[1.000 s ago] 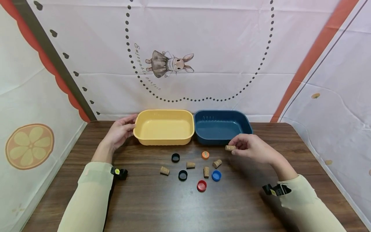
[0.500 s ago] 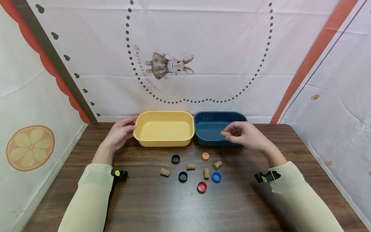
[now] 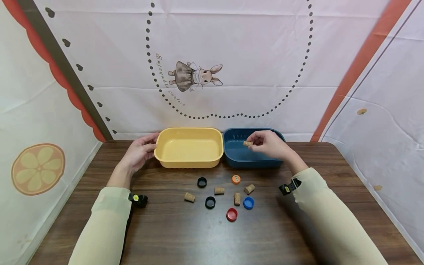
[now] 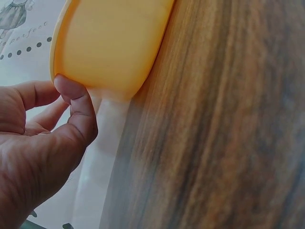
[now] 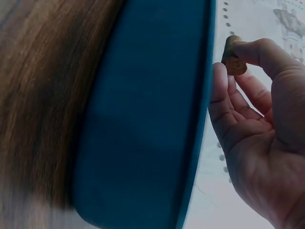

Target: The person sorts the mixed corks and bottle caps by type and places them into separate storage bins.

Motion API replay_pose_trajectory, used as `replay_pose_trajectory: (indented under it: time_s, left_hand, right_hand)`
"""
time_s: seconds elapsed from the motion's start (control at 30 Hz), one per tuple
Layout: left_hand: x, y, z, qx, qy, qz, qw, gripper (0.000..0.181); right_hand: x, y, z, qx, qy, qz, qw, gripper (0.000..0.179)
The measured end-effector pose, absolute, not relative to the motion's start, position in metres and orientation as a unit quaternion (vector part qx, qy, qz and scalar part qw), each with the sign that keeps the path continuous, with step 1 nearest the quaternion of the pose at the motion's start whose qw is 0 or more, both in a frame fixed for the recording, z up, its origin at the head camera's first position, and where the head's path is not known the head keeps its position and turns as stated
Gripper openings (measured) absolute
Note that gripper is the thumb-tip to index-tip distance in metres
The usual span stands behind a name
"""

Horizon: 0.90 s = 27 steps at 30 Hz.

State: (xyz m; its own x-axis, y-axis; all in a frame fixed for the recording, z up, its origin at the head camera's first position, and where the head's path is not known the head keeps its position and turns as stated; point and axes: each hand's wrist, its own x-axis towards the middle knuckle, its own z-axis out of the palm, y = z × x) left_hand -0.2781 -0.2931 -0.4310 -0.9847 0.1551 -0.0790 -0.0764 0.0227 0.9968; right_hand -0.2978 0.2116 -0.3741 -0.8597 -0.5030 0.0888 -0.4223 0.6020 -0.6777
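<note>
Above the inside of the dark blue bin (image 3: 251, 162), my right hand (image 3: 269, 144) pinches a cork (image 3: 247, 144) between thumb and fingertips. The right wrist view also shows the cork (image 5: 234, 56) in that grip, past the rim of the bin (image 5: 143, 114). At the yellow bin's left end, my left hand (image 3: 140, 151) touches the outside with thumb and fingers. In the left wrist view, the thumb (image 4: 71, 90) rests against the corner of the yellow bin (image 4: 112, 47). No finger shows inside that bin.
In front of the bins lie several corks (image 3: 219, 191), two black caps (image 3: 210, 202), an orange cap (image 3: 236, 179), a blue cap (image 3: 248, 202) and a red cap (image 3: 232, 214) on the wooden table (image 3: 185, 235). A printed cloth (image 3: 251, 55) hangs behind.
My right hand has carried the cork from in front of the blue bin forward and left, over its inside. My left hand has stayed at the yellow bin.
</note>
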Motion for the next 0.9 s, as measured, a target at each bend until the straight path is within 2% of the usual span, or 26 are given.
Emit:
replay_pose_trajectory:
  time_s: [0.4,0.9]
  left_hand:
    - [-0.280,-0.292,-0.432,0.032,0.709,0.699,0.083,0.059]
    - [-0.279,-0.293,-0.432,0.035,0.709,0.699,0.087,0.061]
  right_hand:
    - [-0.325,0.201,-0.391,-0.237,0.915,-0.315,0.087,0.015]
    - [-0.334,0.200,-0.403,-0.220,0.927,-0.276,0.126,0.021]
